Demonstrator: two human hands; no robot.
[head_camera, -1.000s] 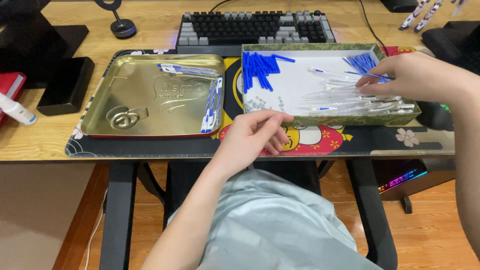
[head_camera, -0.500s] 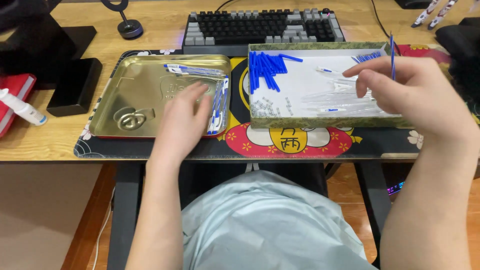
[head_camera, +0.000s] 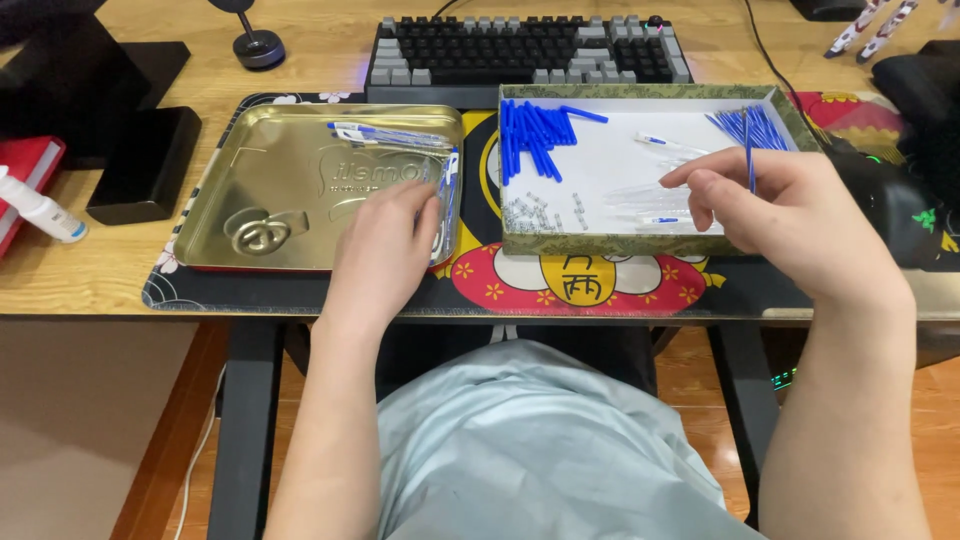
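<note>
Gold-coloured metal, a shallow rectangular tray (head_camera: 260, 180) lies on a black patterned mat (head_camera: 480, 285) at the front of the wooden bench (head_camera: 90, 275), and the person's left hand (head_camera: 385, 250) rests palm down on the tray's right-hand part, fingers loosely spread and flat; whether it grips anything cannot be told. A few assembled blue-and-clear pens (head_camera: 385, 133) lie along the tray's far edge and more (head_camera: 448, 190) along its right rim, just beside the left fingertips.

The right hand (head_camera: 790, 215) hovers over the near right corner of a white-lined cardboard box lid with a green patterned rim (head_camera: 620, 243), its fingers curled and pinched around 1 thin blue pen refill (head_camera: 749, 150) held upright. Inside the box lie a heap of blue pen caps (head_camera: 530, 135) at the left, a bundle of blue refills (head_camera: 745, 122) at the far right corner, clear pen barrels (head_camera: 640, 195) in the middle and small metal springs (head_camera: 535, 212) near the front wall.

Behind the box and tray stands a black and grey keyboard (head_camera: 530, 45). A red book (head_camera: 25, 165) and a white bottle (head_camera: 40, 208) sit at the bench's left edge.
</note>
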